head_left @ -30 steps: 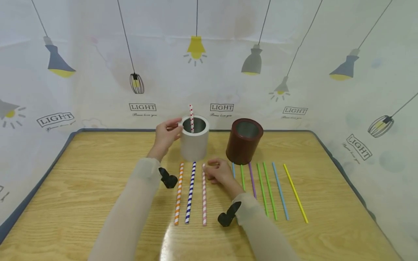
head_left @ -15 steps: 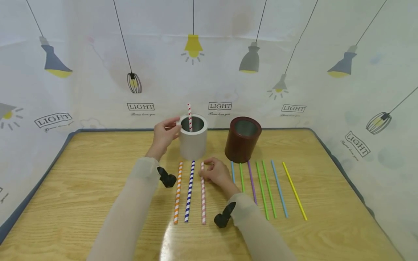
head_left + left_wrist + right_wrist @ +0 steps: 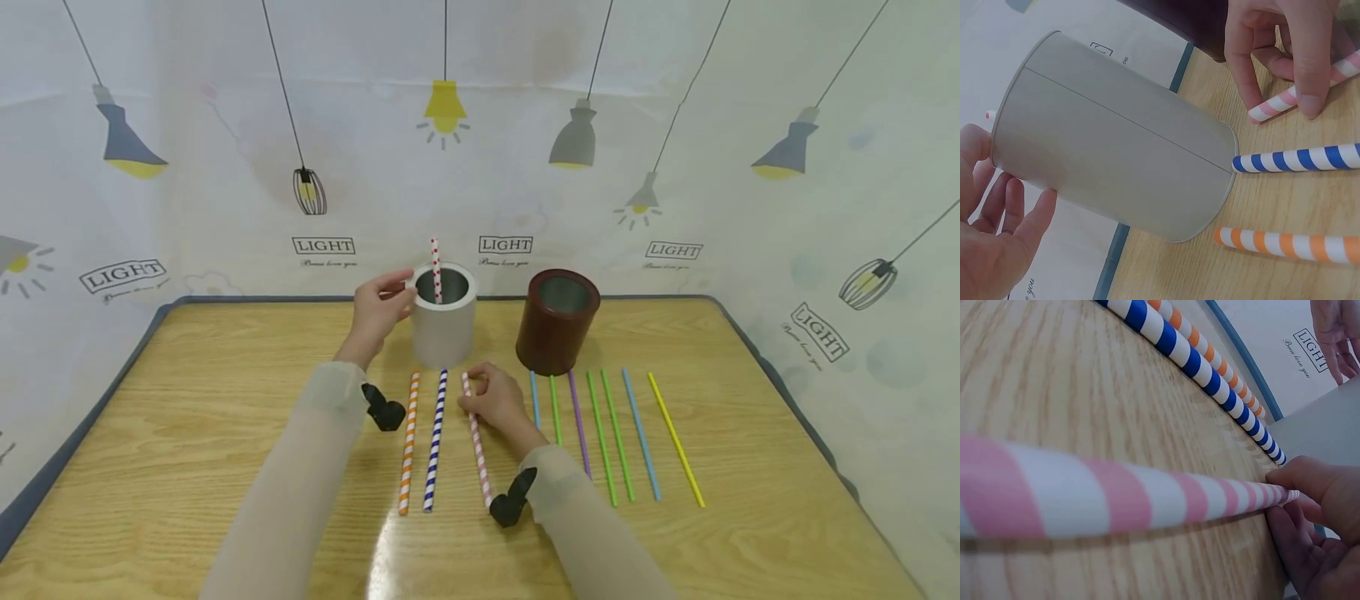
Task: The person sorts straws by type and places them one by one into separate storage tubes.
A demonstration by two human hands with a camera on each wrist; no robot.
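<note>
Straws are being sorted here, it seems, and the work is standing near its beginning. Going from the biggest thing: the wooden tabletop (image 3: 187, 433) is filling the lower half of the head view and is carrying everything. In the centre of the frame the grey cup (image 3: 445, 321) is standing upright, and just right of it the brown cup (image 3: 557, 323), which is looking empty as far as its mouth shows.

The left hand (image 3: 377, 310) is resting against the left side of the grey cup; in the left wrist view its fingers (image 3: 1019, 219) are lying loosely along the wall, touching it, not clenched. The right hand (image 3: 497, 402) is working just below the two cups, and its grip is pinching the upper end of the pink striped straw (image 3: 477, 442), whose lower end is swinging toward the right.

What is done, I judge: only one red dotted straw (image 3: 436, 268) is standing inside the grey cup. What is left: the pink one now in the fingers, then the blue striped straw (image 3: 434, 442) and the orange striped straw (image 3: 407, 442) lying side by side left of it. Right of the hand, the thin plain straws (image 3: 618, 437) are lying untouched in a row below the brown cup.
</note>
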